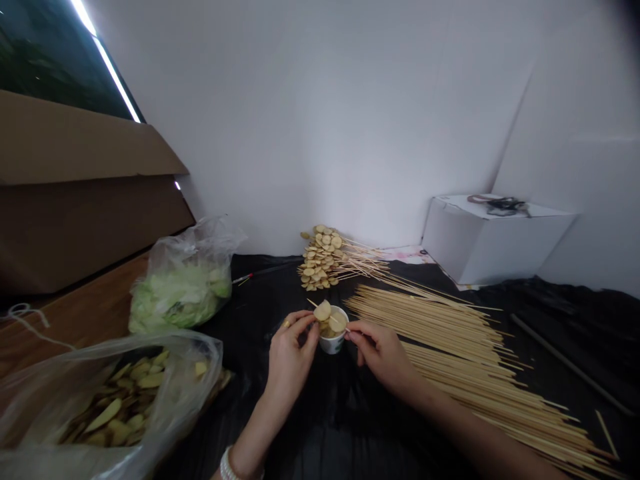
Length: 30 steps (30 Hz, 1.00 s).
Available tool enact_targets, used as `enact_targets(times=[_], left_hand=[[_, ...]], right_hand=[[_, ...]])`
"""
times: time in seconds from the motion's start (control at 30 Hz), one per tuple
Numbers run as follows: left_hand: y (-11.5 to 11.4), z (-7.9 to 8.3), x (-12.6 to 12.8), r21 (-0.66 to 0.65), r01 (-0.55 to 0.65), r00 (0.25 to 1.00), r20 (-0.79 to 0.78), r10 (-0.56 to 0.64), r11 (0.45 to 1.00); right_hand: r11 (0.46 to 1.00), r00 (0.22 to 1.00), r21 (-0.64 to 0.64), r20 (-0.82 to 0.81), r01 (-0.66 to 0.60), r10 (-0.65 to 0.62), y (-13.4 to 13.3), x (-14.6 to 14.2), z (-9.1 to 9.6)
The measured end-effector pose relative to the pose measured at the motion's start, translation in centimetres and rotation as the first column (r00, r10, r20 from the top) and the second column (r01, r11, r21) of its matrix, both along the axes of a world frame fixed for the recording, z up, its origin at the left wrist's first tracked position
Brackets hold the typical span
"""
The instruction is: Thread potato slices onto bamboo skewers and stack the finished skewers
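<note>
My left hand point(290, 350) pinches a pale potato slice point(323, 311) over a small white cup point(334, 340) that holds more slices. My right hand point(380, 350) is closed on a thin bamboo skewer point(345, 329), whose tip runs through the slice toward the left. Both hands meet just above the cup, on the black-covered table point(330, 413). A wide heap of bare bamboo skewers point(475, 360) lies right beside my right hand. Behind the cup, a pile of finished skewers loaded with potato slices point(323, 257) lies near the wall.
A clear bag of sliced potato point(125, 400) sits at the front left, a bag of green leaves point(177, 290) behind it. Brown cardboard boxes point(75, 193) stand at the left. A white box point(490, 233) is at the back right. A dark rod point(565, 363) lies at right.
</note>
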<state>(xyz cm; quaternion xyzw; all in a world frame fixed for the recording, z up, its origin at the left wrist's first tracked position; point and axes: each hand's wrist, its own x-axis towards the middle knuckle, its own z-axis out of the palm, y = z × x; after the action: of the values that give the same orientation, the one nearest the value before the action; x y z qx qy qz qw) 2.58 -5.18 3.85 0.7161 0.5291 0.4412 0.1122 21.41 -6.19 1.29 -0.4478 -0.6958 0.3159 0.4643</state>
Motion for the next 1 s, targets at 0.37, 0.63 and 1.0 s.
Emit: enact_targets(times=[0.37,0.63,1.0], left_hand=[[0.2,-0.3,0.0,0.016,0.04,0.996,0.075,-0.041,0.999],[0.9,-0.5,0.0,-0.165,0.181,0.807,0.589,-0.05,0.97],[1.3,0.1,-0.9,-0.246,0.455,0.281,0.952,0.124,0.856]], right_hand=[[0.998,0.998,0.035,-0.03,0.053,-0.052,-0.2,0.4,0.6],[0.998,1.0,0.059,-0.018,0.027,-0.026,-0.1,0.5,0.7],[0.987,0.997,0.158,0.076,-0.003,-0.009,-0.6,0.6,1.3]])
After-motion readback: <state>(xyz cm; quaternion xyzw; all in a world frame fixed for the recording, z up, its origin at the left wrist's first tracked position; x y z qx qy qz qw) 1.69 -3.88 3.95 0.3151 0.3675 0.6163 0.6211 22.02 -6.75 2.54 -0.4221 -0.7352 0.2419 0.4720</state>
